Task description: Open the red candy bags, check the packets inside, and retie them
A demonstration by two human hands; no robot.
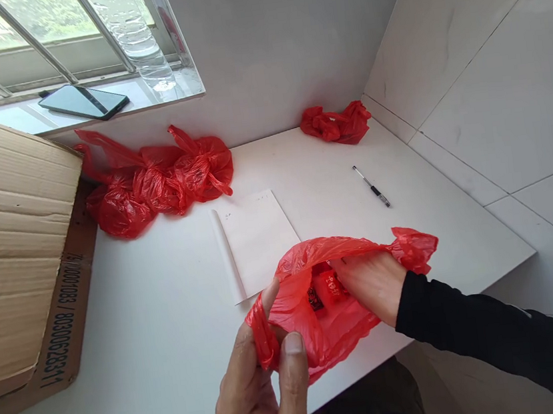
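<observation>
A red plastic bag [322, 335] hangs open above the table's front edge. My left hand [263, 390] pinches one of its handles between thumb and fingers. My right hand [374, 282], in a black sleeve, reaches inside the bag's mouth with its fingers closed on a small red packet [327, 288]. The other handle [415, 247] drapes over my right wrist.
A white notepad [255, 240] lies in the middle of the white table [160, 329], with a pen [372, 186] to its right. Tied red bags [157, 178] sit at the back left, another red bag [337, 123] at the back right. A cardboard box [14, 252] stands left. A phone [83, 102] and a bottle [137, 36] rest on the sill.
</observation>
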